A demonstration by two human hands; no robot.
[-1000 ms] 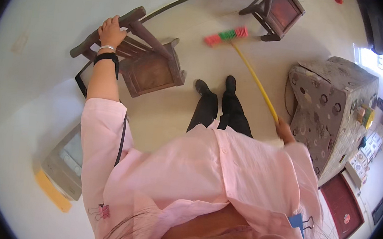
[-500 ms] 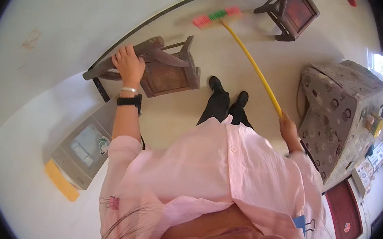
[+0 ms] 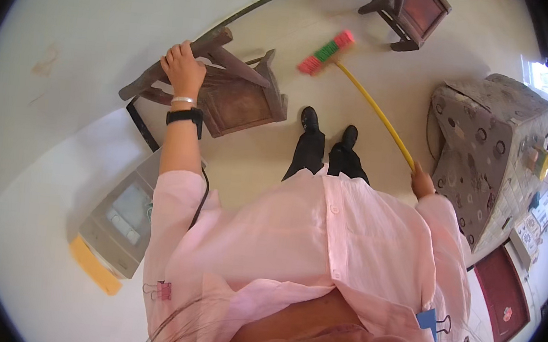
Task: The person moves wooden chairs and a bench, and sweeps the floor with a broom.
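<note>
My left hand [image 3: 183, 69] is closed over the top rail of a dark wooden chair [image 3: 237, 105] that stands by the wall; the chair looks tipped back toward it. In my right hand [image 3: 423, 183] is the end of a long yellow handle, the fingers wrapped round it. That handle belongs to a broom [image 3: 377, 108] whose head, with pink and green bristles, is on the floor beyond my feet, to the right of the chair.
Another wooden chair [image 3: 415, 16] stands at the far right. A table under a patterned grey cloth [image 3: 480, 151] is to my right, with a dark red door [image 3: 505, 295] nearer. At my left is a grey appliance with a window [image 3: 117, 218], above a yellow piece [image 3: 94, 266].
The broom head has swung nearer and to the right and turned to a steeper angle. My right hand has shifted slightly right. My left hand stays on the chair, which has tilted slightly.
</note>
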